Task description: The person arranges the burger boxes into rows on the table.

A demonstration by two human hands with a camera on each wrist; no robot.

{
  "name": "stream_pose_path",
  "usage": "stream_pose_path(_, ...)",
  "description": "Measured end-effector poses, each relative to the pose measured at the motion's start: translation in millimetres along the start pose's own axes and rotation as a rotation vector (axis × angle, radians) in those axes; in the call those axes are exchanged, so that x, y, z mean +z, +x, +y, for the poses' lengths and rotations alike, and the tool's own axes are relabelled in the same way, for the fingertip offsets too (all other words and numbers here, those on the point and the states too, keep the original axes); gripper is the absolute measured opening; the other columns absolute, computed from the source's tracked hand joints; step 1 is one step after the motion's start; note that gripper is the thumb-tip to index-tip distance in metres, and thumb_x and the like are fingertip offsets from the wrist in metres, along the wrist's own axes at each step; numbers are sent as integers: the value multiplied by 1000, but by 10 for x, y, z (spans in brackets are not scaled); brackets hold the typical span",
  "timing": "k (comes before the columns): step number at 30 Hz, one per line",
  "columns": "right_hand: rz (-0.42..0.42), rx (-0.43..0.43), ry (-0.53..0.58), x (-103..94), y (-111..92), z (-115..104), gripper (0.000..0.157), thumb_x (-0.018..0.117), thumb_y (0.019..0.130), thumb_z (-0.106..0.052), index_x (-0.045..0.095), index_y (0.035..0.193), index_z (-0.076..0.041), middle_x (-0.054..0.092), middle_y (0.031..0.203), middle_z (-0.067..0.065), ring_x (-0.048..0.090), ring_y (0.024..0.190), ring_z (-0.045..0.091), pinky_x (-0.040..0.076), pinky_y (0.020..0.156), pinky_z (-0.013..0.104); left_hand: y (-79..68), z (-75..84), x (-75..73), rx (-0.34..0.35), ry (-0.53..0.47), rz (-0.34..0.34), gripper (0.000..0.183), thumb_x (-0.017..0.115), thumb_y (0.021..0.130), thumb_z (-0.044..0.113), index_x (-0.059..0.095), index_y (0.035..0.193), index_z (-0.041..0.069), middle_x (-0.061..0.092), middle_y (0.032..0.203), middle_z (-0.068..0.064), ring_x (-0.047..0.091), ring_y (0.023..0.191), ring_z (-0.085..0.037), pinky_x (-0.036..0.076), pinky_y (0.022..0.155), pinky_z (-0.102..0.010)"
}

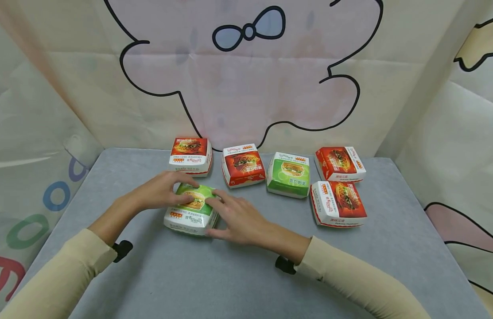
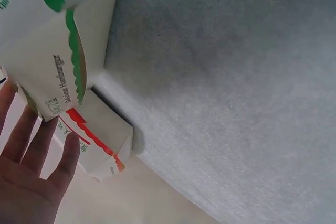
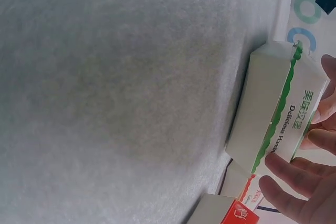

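A green-and-white burger box point(image 1: 196, 215), closed, sits on the table in front of the person with both hands on it. The left hand point(image 1: 162, 190) touches it from the left, thumb over the green top and fingers at the far side. In the left wrist view its fingers point(image 2: 32, 142) are spread and fairly straight at the box's edge. From the right, the right hand point(image 1: 244, 221) rests its fingertips on the top and side. The right wrist view shows loosely extended fingers point(image 3: 294, 174) against the white side wall of the box point(image 3: 278, 114).
Behind the hands stand a red box point(image 1: 190, 155), another red box point(image 1: 243, 165) and a green box point(image 1: 288, 174). At the right, one red box point(image 1: 339, 164) stands just behind another point(image 1: 338, 204). A printed cloth backdrop point(image 1: 246, 97) rises behind the grey table point(image 1: 246, 292).
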State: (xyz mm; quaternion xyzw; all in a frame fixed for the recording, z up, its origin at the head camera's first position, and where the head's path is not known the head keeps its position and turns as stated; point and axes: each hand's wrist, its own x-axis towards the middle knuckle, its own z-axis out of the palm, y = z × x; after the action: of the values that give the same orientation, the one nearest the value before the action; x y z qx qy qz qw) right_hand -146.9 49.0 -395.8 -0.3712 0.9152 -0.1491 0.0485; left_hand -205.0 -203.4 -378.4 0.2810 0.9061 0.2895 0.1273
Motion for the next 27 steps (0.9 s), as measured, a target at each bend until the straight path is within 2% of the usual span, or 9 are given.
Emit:
stream_pose_path(8,-12,4,38,31,23,23,69,66,92,-51,44,149,-18,37,155,11,56,124,30,49,97,49,-25,-45,6,-8,11,34,36,80,85,28,73,115,9,69,117,-6,60,109,-25,47,95,-55)
stream_pose_path(14,-18,3,69,30,54,43,65,64,94,-48,44,149,-18,35,156,11,58,122,30,50,96,47,-79,-96,-12,-45,-19,6,46,80,83,35,71,123,13,66,126,-6,56,121,-28,45,98,-58)
stream_pose_path(19,-23,-38,69,36,86,38,64,63,96,-45,43,150,-17,34,157,11,58,122,28,51,95,45,-173,-161,-75,-81,-57,-21,54,81,82,38,68,129,14,64,131,-6,53,126,-30,43,100,-59)
stream_pose_path(27,-27,-54,80,53,143,18,61,62,98,-40,43,150,-16,33,158,10,57,124,25,51,96,41,-244,-229,-151,-133,-23,-11,60,81,81,45,67,130,14,64,129,-9,57,113,-28,50,89,-51)
